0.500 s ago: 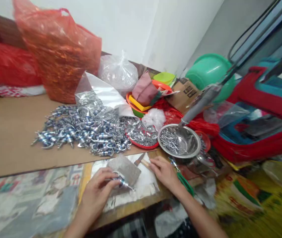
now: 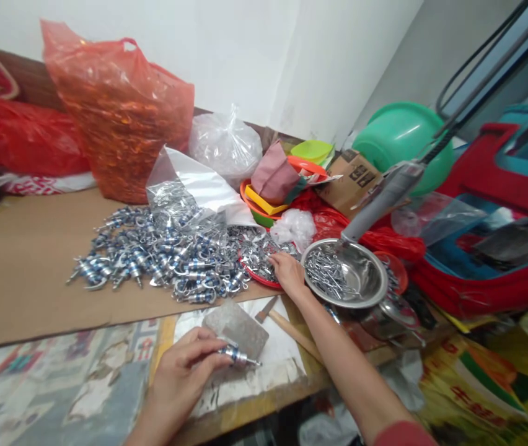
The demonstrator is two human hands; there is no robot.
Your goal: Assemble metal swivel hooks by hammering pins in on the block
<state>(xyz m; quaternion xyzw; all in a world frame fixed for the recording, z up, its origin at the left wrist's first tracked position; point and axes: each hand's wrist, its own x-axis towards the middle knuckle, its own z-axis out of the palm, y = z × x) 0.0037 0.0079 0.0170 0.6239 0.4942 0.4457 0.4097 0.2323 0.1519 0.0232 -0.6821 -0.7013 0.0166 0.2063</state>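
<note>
My left hand (image 2: 187,371) pinches a silver expansion hook bolt (image 2: 240,356) with blue bands, its threaded tip pointing right. The bolt is beside the near edge of a grey block (image 2: 238,328), which rests on a worn white sheet (image 2: 287,365). My right hand (image 2: 288,272) reaches over a red-rimmed tray (image 2: 268,283) of small flat metal pieces. Its fingertips are pressed together among them; what they hold, if anything, is too small to make out. A wooden-handled tool with a dark wedge-shaped metal end (image 2: 266,310) lies right of the block, its handle (image 2: 294,334) partly behind my right forearm.
A large heap of blue-banded hook bolts (image 2: 166,254) covers the cardboard (image 2: 26,266) to the left. A steel bowl (image 2: 370,303) of metal pins stands right of the tray. Bags, including an orange one (image 2: 124,124), line the wall; a grey-handled press lever (image 2: 380,198) slants above the bowl.
My right hand has left the wooden handle and moved forward to the tray of metal pieces. The left hand keeps the hook bolt beside the block. The view has shifted slightly.
</note>
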